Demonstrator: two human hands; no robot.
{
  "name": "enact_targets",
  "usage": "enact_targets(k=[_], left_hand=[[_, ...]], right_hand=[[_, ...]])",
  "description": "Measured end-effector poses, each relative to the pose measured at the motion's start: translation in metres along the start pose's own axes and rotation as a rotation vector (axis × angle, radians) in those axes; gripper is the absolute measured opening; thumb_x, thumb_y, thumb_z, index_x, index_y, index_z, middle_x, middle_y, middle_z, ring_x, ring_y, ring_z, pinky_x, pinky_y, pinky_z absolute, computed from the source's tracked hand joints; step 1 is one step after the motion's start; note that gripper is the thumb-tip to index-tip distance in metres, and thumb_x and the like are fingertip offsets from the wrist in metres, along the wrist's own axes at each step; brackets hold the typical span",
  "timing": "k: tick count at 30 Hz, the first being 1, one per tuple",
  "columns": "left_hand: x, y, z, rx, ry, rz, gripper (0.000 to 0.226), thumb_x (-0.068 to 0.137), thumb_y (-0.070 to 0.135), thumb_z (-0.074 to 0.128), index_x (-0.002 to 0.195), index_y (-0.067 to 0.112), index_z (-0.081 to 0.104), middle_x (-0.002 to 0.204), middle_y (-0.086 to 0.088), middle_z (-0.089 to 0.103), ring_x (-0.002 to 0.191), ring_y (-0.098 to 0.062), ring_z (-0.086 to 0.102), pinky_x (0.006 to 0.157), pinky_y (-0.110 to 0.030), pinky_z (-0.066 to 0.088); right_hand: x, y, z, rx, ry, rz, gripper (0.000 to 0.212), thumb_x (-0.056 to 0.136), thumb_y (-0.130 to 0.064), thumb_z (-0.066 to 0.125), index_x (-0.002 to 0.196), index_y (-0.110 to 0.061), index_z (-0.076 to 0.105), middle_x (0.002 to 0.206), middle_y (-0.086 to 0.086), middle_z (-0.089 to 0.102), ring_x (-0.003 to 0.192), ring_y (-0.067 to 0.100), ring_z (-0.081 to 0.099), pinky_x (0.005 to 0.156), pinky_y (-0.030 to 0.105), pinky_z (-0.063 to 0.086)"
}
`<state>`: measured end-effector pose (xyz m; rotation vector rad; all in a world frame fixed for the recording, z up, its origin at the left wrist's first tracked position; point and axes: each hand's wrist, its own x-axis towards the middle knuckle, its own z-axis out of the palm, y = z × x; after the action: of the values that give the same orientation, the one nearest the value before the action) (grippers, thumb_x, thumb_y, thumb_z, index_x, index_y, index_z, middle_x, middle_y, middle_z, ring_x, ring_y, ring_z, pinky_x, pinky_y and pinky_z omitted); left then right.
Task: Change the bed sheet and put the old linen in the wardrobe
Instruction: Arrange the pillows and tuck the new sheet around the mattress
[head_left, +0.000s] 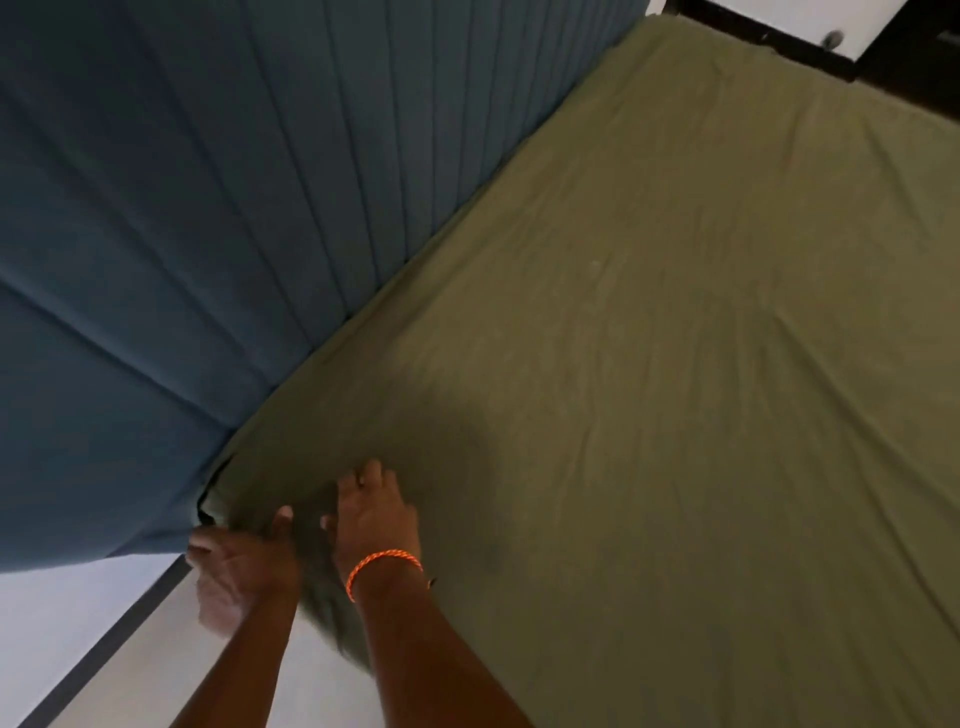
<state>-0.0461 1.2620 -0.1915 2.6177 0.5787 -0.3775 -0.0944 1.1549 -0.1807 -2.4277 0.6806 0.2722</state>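
Nearest, two bare forearms reach in from the bottom edge toward the near-left corner of the bed. The left hand (236, 564) sits at that corner, palm turned up and fingers loosely spread, its thumb touching the green bed sheet (649, 364); its grip is wide and holds nothing clearly. Just right of it, the right hand (374, 514), with an orange bracelet (382, 564) at the wrist, lies flat on the sheet, fingers straight, pressing it. The sheet covers the bed from here to the far right, lightly creased. A blue padded headboard (208, 208) rises along the left. A dark frame (769, 47) stands at the far end.
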Motion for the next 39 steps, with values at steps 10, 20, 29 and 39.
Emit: enact_targets(k=[10,20,29,39], left_hand=[[0.037,-0.027,-0.015,0.037,0.003,0.266,0.036,0.108,0.040,0.050,0.113,0.011,0.072,0.091,-0.022,0.067,0.081,-0.038,0.061,0.072,-0.047,0.048],[0.046,-0.059,-0.037,-0.013,0.034,0.119,0.026,0.106,0.038,0.058,0.094,0.015,0.064,0.085,-0.014,0.065,0.075,-0.029,0.051,0.069,-0.040,0.043],[0.086,-0.016,-0.018,-0.295,-0.118,-0.042,0.057,0.096,0.063,0.064,0.130,0.017,0.064,0.123,-0.014,0.070,0.115,-0.040,0.064,0.088,-0.045,0.047],[0.096,0.007,-0.005,-0.776,0.082,-0.272,0.021,0.082,0.013,0.072,0.083,0.031,0.083,0.084,0.013,0.075,0.087,-0.015,0.072,0.082,-0.024,0.056]], right_hand=[[0.018,-0.028,0.028,-0.390,-0.127,-0.210,0.048,0.110,-0.020,0.037,0.157,-0.012,0.033,0.131,0.015,0.063,0.118,0.038,0.063,0.089,0.043,0.049],[-0.005,-0.057,0.048,-0.230,-0.121,-0.222,0.038,0.108,-0.026,0.046,0.145,-0.019,0.052,0.113,0.016,0.070,0.103,0.041,0.068,0.081,0.043,0.051],[0.024,-0.056,0.050,0.017,0.213,-0.252,0.024,0.101,-0.024,0.054,0.123,-0.018,0.059,0.115,0.007,0.056,0.107,0.029,0.054,0.078,0.042,0.050],[0.103,-0.079,0.040,-0.447,0.167,-0.426,0.043,0.093,-0.021,0.055,0.136,-0.021,0.063,0.131,0.002,0.054,0.116,0.026,0.050,0.090,0.037,0.042]])
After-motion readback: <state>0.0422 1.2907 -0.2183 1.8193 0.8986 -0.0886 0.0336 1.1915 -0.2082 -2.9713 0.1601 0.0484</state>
